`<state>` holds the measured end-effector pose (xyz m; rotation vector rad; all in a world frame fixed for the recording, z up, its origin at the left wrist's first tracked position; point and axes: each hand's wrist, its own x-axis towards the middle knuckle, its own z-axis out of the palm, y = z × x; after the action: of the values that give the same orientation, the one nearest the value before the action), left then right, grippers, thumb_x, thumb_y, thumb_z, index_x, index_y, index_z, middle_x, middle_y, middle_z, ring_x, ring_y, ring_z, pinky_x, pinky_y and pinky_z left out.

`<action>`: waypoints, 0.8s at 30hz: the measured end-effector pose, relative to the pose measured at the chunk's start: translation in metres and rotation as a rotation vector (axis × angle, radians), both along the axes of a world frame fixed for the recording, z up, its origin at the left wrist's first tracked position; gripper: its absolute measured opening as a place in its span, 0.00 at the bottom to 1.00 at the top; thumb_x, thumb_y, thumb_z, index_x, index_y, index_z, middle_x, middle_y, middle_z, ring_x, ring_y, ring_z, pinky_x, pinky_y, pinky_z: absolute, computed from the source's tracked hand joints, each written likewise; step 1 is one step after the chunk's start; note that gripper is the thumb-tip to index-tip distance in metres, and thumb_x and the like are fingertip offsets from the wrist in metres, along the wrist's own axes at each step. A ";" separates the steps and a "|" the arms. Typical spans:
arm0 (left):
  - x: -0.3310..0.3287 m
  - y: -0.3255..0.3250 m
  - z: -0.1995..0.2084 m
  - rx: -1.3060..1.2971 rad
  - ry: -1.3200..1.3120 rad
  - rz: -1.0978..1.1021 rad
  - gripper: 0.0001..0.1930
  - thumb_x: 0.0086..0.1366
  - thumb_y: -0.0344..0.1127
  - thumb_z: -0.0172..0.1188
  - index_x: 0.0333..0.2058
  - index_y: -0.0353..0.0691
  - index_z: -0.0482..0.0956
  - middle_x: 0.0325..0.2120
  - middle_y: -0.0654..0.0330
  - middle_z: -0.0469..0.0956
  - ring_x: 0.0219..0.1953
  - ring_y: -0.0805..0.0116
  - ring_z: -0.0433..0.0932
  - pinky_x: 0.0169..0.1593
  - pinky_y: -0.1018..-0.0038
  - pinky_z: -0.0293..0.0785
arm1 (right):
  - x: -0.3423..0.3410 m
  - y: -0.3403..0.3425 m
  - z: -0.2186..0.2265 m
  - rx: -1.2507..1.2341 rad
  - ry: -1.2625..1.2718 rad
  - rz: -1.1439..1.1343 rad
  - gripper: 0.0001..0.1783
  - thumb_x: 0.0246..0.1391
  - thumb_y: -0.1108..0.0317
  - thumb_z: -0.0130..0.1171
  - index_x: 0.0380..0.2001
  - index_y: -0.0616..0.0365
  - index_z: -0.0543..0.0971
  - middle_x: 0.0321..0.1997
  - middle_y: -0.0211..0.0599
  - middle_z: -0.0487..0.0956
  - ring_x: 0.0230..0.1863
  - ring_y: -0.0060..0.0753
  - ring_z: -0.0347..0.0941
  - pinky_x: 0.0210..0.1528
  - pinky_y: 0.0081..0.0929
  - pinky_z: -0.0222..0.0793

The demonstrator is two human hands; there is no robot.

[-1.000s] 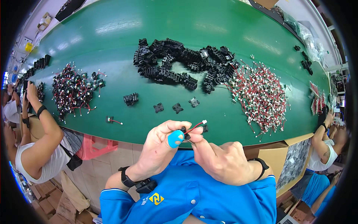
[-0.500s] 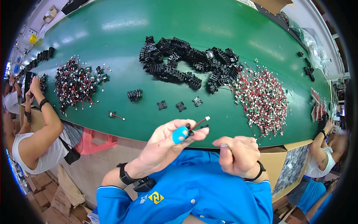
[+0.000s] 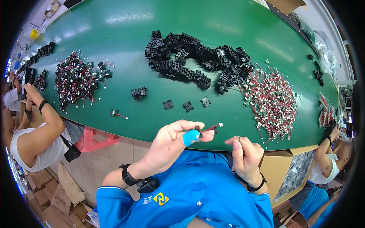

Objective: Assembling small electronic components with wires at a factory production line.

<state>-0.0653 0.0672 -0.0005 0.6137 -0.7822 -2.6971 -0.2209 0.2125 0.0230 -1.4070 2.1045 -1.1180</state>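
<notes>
My left hand (image 3: pixel 165 150), a blue finger cover (image 3: pixel 191 138) on its thumb, pinches a small black plastic part at the table's near edge. From that part a short red-and-black wire lead (image 3: pixel 211 128) sticks out to the right, ending in a white connector (image 3: pixel 220 124). To its right, apart from it, my right hand (image 3: pixel 248 155) is closed with thumb and index finger together; whatever they may hold is too small to make out. Beyond my hands lie three loose black plastic parts (image 3: pixel 187 106) and a short row of the same parts (image 3: pixel 139 93).
A curved heap of black parts (image 3: pixel 178 43) lies mid-table. Right of it is a pile of red-wired connectors (image 3: pixel 272 106); wired assemblies (image 3: pixel 78 79) are heaped at left, one single assembly (image 3: pixel 114 113) nearer. A cardboard box (image 3: pixel 274 161) stands at right. Co-workers sit on both sides.
My left hand has shifted slightly right with the wired part, and the lead now points flatter to the right. My right hand has also moved a little right, its fingers turned more upright.
</notes>
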 end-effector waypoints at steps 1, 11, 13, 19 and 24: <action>0.002 -0.001 0.001 -0.093 -0.054 -0.013 0.11 0.62 0.31 0.55 0.43 0.35 0.71 0.41 0.49 0.78 0.49 0.60 0.75 0.62 0.60 0.57 | -0.002 0.001 -0.003 0.013 0.041 -0.027 0.05 0.51 0.78 0.52 0.27 0.63 0.77 0.14 0.31 0.74 0.13 0.23 0.71 0.17 0.19 0.66; 0.009 0.002 -0.005 -0.685 -0.133 -0.049 0.14 0.62 0.26 0.54 0.47 0.31 0.71 0.39 0.54 0.80 0.46 0.70 0.77 0.63 0.61 0.53 | 0.000 0.001 -0.008 0.095 0.064 -0.053 0.05 0.53 0.77 0.51 0.28 0.63 0.77 0.15 0.33 0.75 0.13 0.24 0.72 0.18 0.20 0.66; 0.009 0.000 -0.005 -0.500 -0.133 -0.059 0.15 0.63 0.26 0.54 0.48 0.30 0.70 0.40 0.53 0.79 0.46 0.69 0.76 0.63 0.64 0.55 | -0.002 0.001 -0.008 0.122 0.051 -0.072 0.06 0.54 0.77 0.51 0.28 0.63 0.78 0.15 0.33 0.75 0.13 0.23 0.71 0.17 0.20 0.65; 0.016 -0.006 -0.009 -0.289 -0.095 -0.075 0.16 0.64 0.24 0.51 0.50 0.26 0.67 0.43 0.50 0.77 0.48 0.66 0.75 0.59 0.73 0.62 | -0.002 0.001 -0.011 0.193 -0.011 -0.120 0.06 0.55 0.76 0.50 0.29 0.62 0.78 0.15 0.34 0.75 0.12 0.22 0.68 0.16 0.20 0.61; 0.037 -0.023 -0.011 -0.597 -0.198 0.103 0.13 0.63 0.26 0.53 0.46 0.28 0.70 0.38 0.52 0.78 0.43 0.67 0.77 0.50 0.73 0.71 | -0.009 0.004 -0.012 0.206 0.052 -0.200 0.08 0.55 0.73 0.51 0.28 0.60 0.79 0.13 0.31 0.72 0.11 0.18 0.65 0.15 0.20 0.58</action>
<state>-0.0283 0.0445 -0.0115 0.7404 -1.4776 -2.1603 -0.2296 0.2166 0.0112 -1.1631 2.3634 -0.9109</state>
